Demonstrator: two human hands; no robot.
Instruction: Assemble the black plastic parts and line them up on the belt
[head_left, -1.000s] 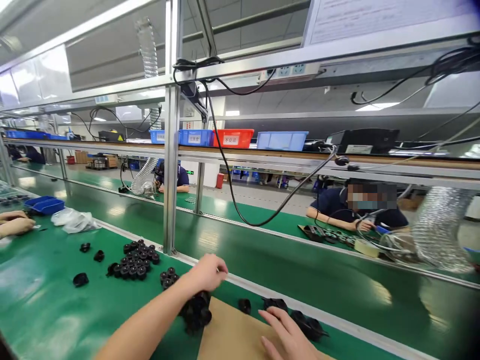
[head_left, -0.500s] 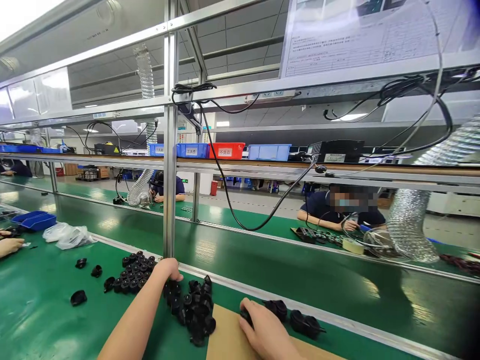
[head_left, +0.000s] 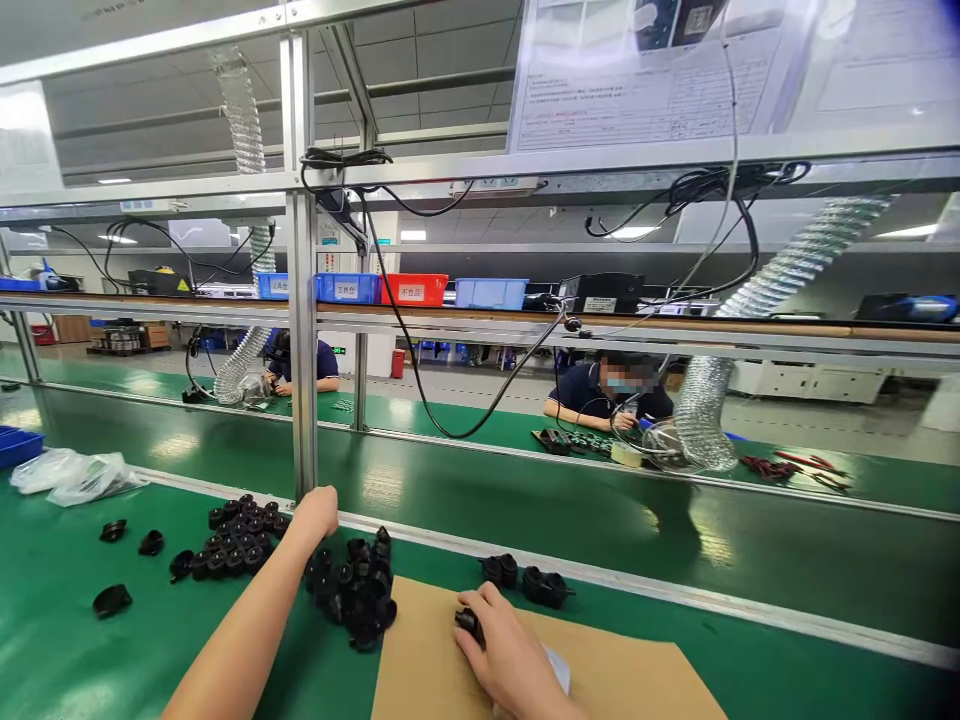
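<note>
My right hand (head_left: 504, 642) is over a sheet of brown cardboard (head_left: 622, 665), its thumb and fingers closed round a small black round plastic part (head_left: 469, 624). Part of a whitish, clear-looking item (head_left: 559, 668) shows beneath that hand. My left hand (head_left: 318, 512) is at the far edge of the green bench, between two groups of black parts. Its fingers look curled in, and what they hold is hidden. To its right lies a loose heap of black plastic parts (head_left: 356, 595); to its left, similar parts stand in tight rows (head_left: 236, 540).
More black parts (head_left: 525, 580) line the far edge beyond the cardboard. Several loose ones (head_left: 112, 600) lie at left, near clear plastic bags (head_left: 79, 475) and a blue tray (head_left: 19, 447). A metal post (head_left: 303, 350) rises behind my left hand. Co-workers (head_left: 607, 395) sit across the line.
The view has shifted right, showing more cardboard. My left hand has drawn into a more closed shape. My right hand is now farther from the black parts along the edge, over the cardboard.
</note>
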